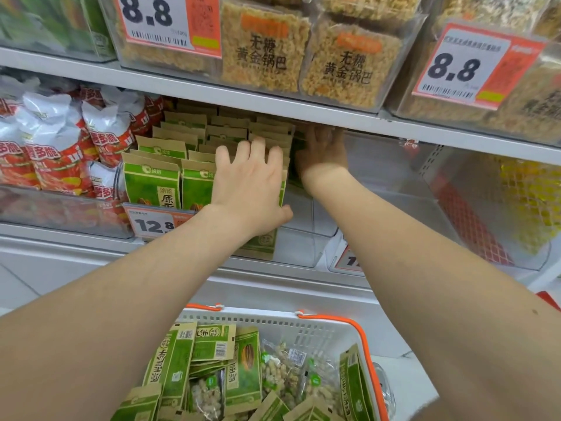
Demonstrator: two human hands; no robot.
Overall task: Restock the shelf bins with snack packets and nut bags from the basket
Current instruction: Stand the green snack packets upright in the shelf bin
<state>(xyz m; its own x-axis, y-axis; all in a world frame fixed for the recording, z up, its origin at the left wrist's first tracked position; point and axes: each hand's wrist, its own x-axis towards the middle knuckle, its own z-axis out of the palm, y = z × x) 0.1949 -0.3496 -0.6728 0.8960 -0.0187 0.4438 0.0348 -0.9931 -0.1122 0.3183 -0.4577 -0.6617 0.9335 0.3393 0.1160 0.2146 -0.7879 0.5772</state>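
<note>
Green and brown snack packets [151, 180] stand in rows inside a clear shelf bin [299, 247] on the middle shelf. My left hand [252, 183] lies over the front right packet [261, 243], fingers across its top and thumb hooked round its right edge. Deeper in the same bin, my right hand [321, 153] reaches under the upper shelf, with flat fingers against the right side of the back rows; its fingertips are in shadow. Below me, the white basket [306, 329] with orange handles holds more green packets [179, 360] and clear nut bags [279, 369].
Red and white snack bags [57, 147] fill the bin to the left. To the right is a clear bin [425, 208] with yellow packs behind it. The upper shelf [188, 86] carries rice-crisp bags and 8.8 price tags. A 12.8 tag [154, 223] hangs in front.
</note>
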